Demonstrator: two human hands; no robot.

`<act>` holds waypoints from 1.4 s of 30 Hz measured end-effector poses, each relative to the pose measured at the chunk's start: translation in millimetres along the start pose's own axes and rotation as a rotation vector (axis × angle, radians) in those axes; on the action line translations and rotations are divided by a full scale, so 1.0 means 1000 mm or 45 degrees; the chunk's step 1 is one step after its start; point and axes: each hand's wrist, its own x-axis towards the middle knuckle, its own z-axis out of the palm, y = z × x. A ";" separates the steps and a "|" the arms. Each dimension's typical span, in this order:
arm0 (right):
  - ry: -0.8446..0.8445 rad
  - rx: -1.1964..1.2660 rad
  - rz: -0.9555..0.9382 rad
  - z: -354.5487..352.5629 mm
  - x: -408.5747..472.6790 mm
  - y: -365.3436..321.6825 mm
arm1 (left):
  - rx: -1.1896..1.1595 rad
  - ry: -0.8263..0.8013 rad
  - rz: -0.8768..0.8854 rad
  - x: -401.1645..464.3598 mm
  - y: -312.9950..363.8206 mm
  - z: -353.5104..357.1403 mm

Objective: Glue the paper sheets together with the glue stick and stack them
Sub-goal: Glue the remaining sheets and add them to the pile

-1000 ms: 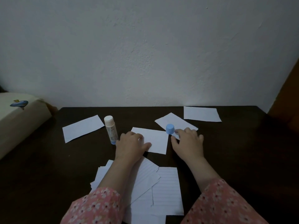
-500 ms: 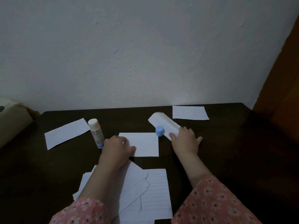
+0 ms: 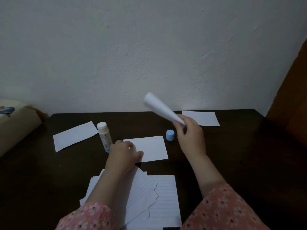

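dark wooden table (image 3: 232,163) against a white wall. your right hand (image 3: 191,138) pinches a curled paper sheet (image 3: 159,107) lifted above the blue cap (image 3: 170,134); your left hand (image 3: 123,154) presses flat fingers on the centre sheet (image 3: 149,147), beside the upright glue stick (image 3: 104,136).

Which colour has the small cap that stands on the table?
Light blue. The cap shows clearly in the head view.
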 end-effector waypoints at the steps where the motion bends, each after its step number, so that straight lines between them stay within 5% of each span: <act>1: -0.101 0.069 -0.007 0.003 -0.002 -0.008 | -0.137 0.021 -0.025 0.000 -0.002 -0.002; 7: -0.451 0.168 0.253 0.013 -0.010 -0.014 | -1.000 0.267 -0.066 -0.003 -0.011 -0.009; 12: -0.629 0.195 0.282 0.007 -0.010 -0.009 | -1.097 0.257 0.021 -0.014 -0.005 -0.016; 18: -0.470 0.361 0.522 0.009 -0.011 -0.010 | -1.367 0.125 0.061 -0.017 -0.010 -0.021; 28: -0.576 -0.024 0.398 0.023 -0.016 -0.004 | -0.921 0.215 -0.109 -0.011 -0.018 -0.008; 36: -0.434 -0.460 0.260 0.032 -0.022 0.004 | -0.525 0.268 -0.014 -0.009 -0.018 -0.001; 42: -0.444 -0.542 0.245 0.034 -0.024 0.010 | -0.488 0.274 -0.068 -0.006 -0.019 0.001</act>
